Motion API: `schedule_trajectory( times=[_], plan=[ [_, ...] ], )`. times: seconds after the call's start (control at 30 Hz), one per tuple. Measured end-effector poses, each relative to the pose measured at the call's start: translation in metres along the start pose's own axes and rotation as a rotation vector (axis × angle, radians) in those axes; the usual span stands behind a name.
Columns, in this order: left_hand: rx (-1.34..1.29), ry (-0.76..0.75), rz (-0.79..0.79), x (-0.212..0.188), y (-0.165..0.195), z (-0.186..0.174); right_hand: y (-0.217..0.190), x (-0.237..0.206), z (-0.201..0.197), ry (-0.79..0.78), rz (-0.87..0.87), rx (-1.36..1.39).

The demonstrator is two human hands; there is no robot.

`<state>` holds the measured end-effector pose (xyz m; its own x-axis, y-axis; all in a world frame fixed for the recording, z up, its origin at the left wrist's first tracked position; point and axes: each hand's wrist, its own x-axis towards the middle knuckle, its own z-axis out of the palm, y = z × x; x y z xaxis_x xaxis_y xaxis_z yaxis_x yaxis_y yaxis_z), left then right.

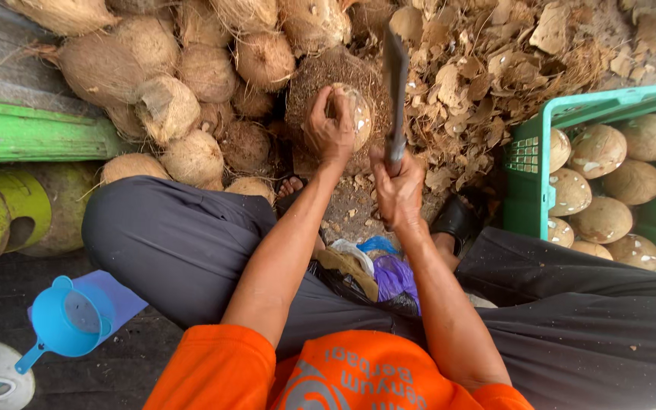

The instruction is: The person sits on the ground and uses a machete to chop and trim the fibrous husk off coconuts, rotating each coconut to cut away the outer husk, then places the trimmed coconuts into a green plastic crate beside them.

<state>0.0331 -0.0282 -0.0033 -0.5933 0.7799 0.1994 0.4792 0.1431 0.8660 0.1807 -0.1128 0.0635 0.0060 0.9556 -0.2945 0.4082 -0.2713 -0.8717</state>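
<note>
My left hand (329, 125) grips a partly shelled coconut (356, 114) and holds it on a fibrous brown chopping stump (320, 76). My right hand (398, 186) is closed on the handle of a long dark machete (395, 83), whose blade points away from me just to the right of the coconut. I sit with knees spread in dark grey trousers, and both forearms reach forward over my lap.
A heap of brown husked coconuts (168, 76) lies at the far left. Shell chips (487, 68) cover the ground at the far right. A green plastic crate (531, 152) holds peeled coconuts (601, 216). A blue strainer (70, 323) lies by my left knee.
</note>
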Motion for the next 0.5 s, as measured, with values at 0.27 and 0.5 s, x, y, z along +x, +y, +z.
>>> schedule_trajectory(
  times=[0.27,0.5],
  plan=[
    [-0.207,-0.172,-0.030,0.005,0.001,-0.009,0.013,0.011,0.000,-0.135,0.171,-0.213],
    [-0.126,-0.273,0.185,0.015,-0.009,-0.015,-0.024,0.002,-0.030,-0.170,0.227,0.255]
  ],
)
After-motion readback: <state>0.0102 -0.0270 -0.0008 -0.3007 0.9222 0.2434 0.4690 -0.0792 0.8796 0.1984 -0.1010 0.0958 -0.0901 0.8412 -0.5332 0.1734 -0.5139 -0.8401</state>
